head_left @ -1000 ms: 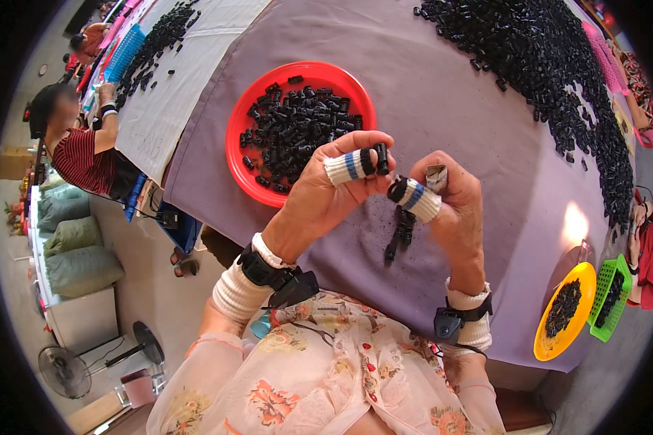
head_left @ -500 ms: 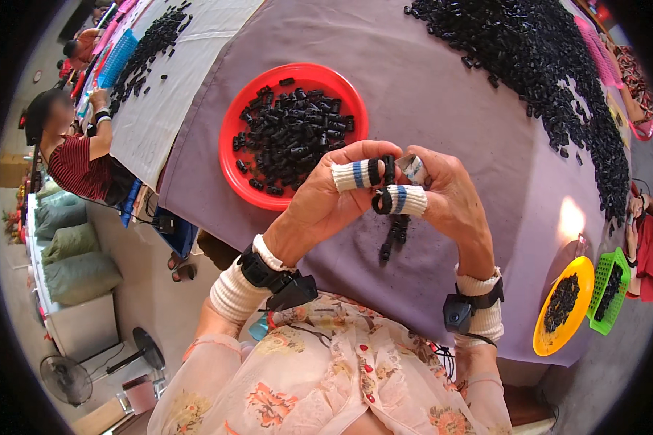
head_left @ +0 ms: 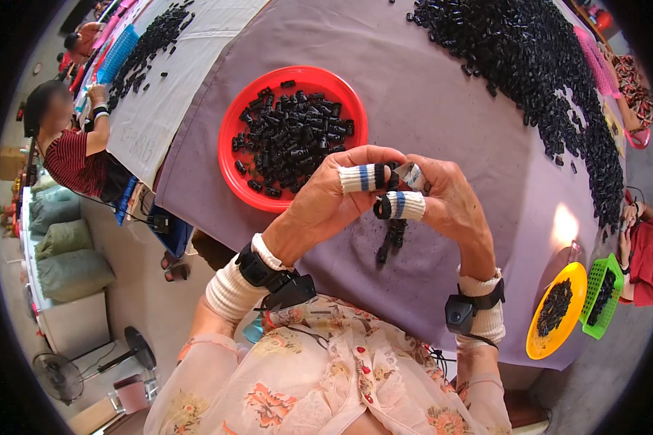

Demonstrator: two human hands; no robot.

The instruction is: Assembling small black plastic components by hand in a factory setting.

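Note:
My left hand [head_left: 319, 196] is closed, pinching a small black plastic part [head_left: 393, 181] between its fingertips. Knitted finger sleeves with blue and black bands cover some fingers of both hands. Meeting it from the right, my right hand [head_left: 450, 199] has its fingers bent together at the same part. A small greyish-white piece [head_left: 412, 176] shows at the right fingertips; whether it is a tool or a finger wrapping I cannot make out. Below the hands, a few black parts [head_left: 395, 235] lie on the purple-grey cloth. Beyond my left hand stands a red basin [head_left: 228, 174] with many similar parts.
A large heap of black parts [head_left: 530, 72] spreads over the far right. A yellow plate [head_left: 540, 344] and a green basket [head_left: 595, 330] hold more parts near the right edge. Another person [head_left: 80, 156] sits at the left by a white-covered table [head_left: 159, 109].
The black part no longer sticks up above the fingertips and is more hidden. My left index finger has moved slightly toward the right hand. Both hands stay together in nearly the same place.

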